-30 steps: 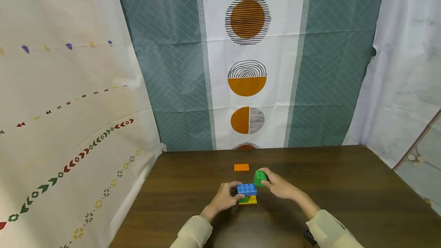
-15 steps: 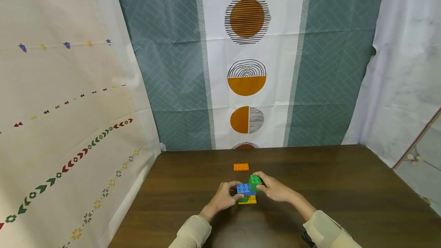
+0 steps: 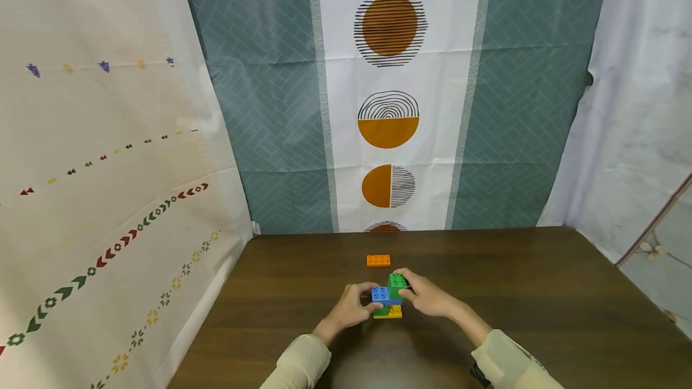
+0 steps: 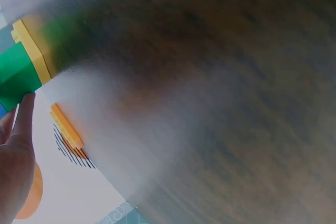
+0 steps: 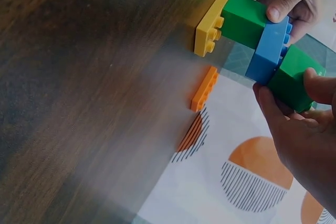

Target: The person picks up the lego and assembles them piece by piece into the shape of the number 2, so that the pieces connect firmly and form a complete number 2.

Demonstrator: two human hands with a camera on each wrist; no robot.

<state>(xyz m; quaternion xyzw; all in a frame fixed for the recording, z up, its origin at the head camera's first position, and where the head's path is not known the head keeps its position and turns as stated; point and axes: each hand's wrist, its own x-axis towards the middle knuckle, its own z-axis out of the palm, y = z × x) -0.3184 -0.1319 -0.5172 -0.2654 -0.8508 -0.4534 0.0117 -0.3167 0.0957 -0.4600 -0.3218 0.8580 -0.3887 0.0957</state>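
In the right wrist view, a stack of toy building bricks has a flat yellow brick at its base. One green brick sits on one end of it, so bare yellow studs show beside. Across the top of that green one lies a blue brick. My left hand steadies the stack, pinching it where the lower green and blue bricks meet. A second green brick is pinched between thumb and fingers of my right hand, seated at the studs on the blue brick's right end.
A flat orange brick lies on the dark wooden table, just beyond the stack. Patterned cloth hangs behind the table, and pale cloths flank it at both sides.
My right hand has carried the green brick left and onto the right end of the blue brick. The left hand has stayed at the stack.
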